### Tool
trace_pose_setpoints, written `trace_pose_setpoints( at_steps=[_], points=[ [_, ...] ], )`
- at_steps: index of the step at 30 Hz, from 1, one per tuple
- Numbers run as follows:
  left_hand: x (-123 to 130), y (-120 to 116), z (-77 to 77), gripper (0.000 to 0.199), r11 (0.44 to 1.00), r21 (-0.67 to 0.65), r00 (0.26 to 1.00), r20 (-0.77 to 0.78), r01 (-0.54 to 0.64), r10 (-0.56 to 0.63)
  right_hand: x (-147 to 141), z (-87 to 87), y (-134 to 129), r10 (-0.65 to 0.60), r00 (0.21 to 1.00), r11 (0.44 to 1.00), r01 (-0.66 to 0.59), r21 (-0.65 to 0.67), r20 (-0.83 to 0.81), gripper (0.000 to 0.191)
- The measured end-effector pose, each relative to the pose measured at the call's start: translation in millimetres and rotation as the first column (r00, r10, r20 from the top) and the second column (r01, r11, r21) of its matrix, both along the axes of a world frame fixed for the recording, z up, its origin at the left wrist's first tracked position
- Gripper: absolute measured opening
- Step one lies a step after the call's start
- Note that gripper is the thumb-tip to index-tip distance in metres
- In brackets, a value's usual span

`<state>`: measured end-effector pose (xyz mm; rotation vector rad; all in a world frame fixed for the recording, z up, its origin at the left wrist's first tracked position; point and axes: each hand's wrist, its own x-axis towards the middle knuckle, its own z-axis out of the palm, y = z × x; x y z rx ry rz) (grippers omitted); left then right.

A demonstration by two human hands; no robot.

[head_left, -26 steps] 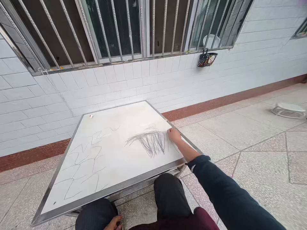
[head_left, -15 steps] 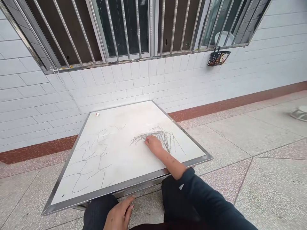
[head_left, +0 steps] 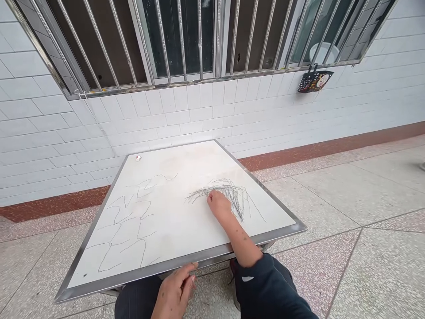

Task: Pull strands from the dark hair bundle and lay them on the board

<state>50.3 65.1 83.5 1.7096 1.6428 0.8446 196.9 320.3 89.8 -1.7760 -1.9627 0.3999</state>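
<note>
A bundle of thin dark wire-like strands fans out in an arc on the right half of the white tabletop. My right hand rests at the bundle's near side, thumb and fingers pinched together. Whatever lies between those fingertips is too small or hidden to see. On the left half, several separate bent strands are spread in a loose crooked pattern. My left hand is at the table's front edge above my lap, its fingers partly extended and nothing visible in them.
A grey metal frame edges the table. The white tiled wall and barred window stand behind it. A small red-and-white object lies at the far left corner. A dark patterned basket hangs from the bars.
My left hand has moved up and right, closer to the table's front edge. My right hand stays at the bundle, still pinched. The camera view has shifted slightly.
</note>
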Motion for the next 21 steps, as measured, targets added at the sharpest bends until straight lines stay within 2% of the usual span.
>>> trace_pose_setpoints(
  at_steps=[7, 14, 18, 21],
  points=[
    [7.8, 10.4, 2.7, 0.036, 0.991, -0.126, 0.994, 0.094, -0.039, 0.051, 11.6, 6.7, 2.5, -0.025, 0.980, 1.000, 0.024, -0.008, -0.198, 0.016],
    [15.2, 14.6, 1.8, 0.039, 0.988, -0.153, 0.987, 0.153, -0.029, 0.053, 14.4, 3.3, 4.7, -0.016, 0.925, 1.000, 0.005, -0.030, -0.380, 0.015],
    [19.3, 23.7, 8.8, 0.040, 0.987, -0.155, 0.983, 0.170, -0.049, 0.075, 12.1, 2.4, 3.9, -0.003, 0.895, 1.000, 0.011, 0.017, -0.446, 0.017],
    [21.9, 28.1, 6.6, 0.040, 0.987, -0.150, 0.981, 0.172, -0.059, 0.085, 12.2, 2.0, 5.1, -0.005, 0.877, 0.998, 0.034, 0.053, -0.480, 0.019]
  ],
)
